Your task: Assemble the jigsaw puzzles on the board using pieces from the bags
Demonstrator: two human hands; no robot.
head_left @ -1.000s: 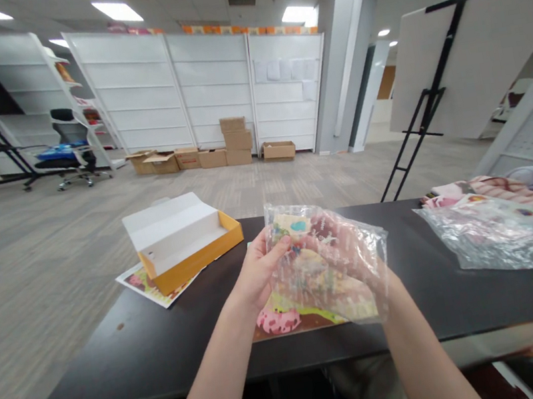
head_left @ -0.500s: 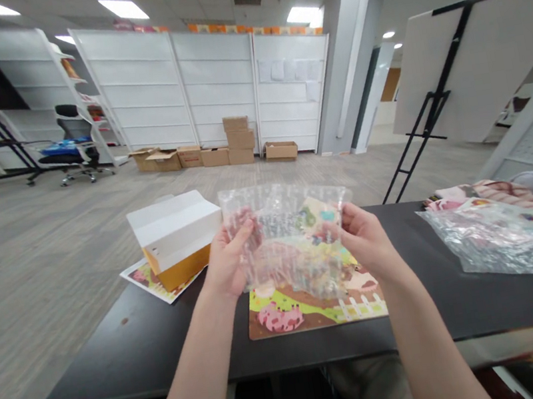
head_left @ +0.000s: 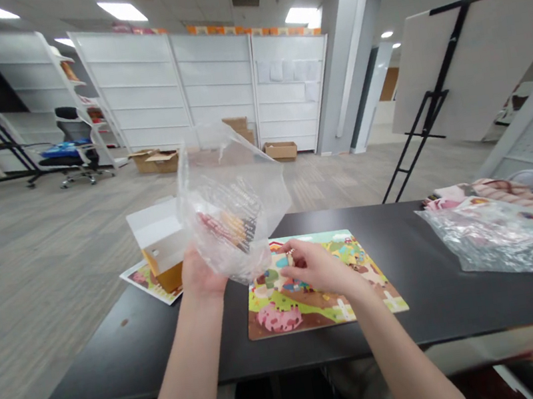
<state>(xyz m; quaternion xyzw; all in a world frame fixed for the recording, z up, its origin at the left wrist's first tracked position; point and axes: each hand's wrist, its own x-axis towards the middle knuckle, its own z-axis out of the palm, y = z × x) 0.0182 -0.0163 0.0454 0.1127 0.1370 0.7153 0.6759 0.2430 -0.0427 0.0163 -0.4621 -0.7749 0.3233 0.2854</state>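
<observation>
My left hand (head_left: 201,274) is closed on the lower left side of a clear plastic bag (head_left: 229,192), which stands up puffed out with blurred printing on it. Some of the left fingers are hidden behind the plastic. Just right of the bag, my right hand (head_left: 314,264) hovers over a colourful farm picture board (head_left: 278,318) lying flat on the black table. Its thumb and fingers are bent and apart, with nothing clearly visible between them. A pink pig and a white fence show along the board's near side.
On the table's left, a white and yellow open box (head_left: 154,227) rests on a printed sheet (head_left: 140,280). A clear plastic packet (head_left: 491,245) and folded fabrics (head_left: 513,191) lie at the right of the black table (head_left: 169,350). Cardboard boxes (head_left: 280,150) stand by the far shelves.
The bag was stretched flat between both hands; now it is opened out and raised in my left hand. My right hand has let go and moved left and down over the board.
</observation>
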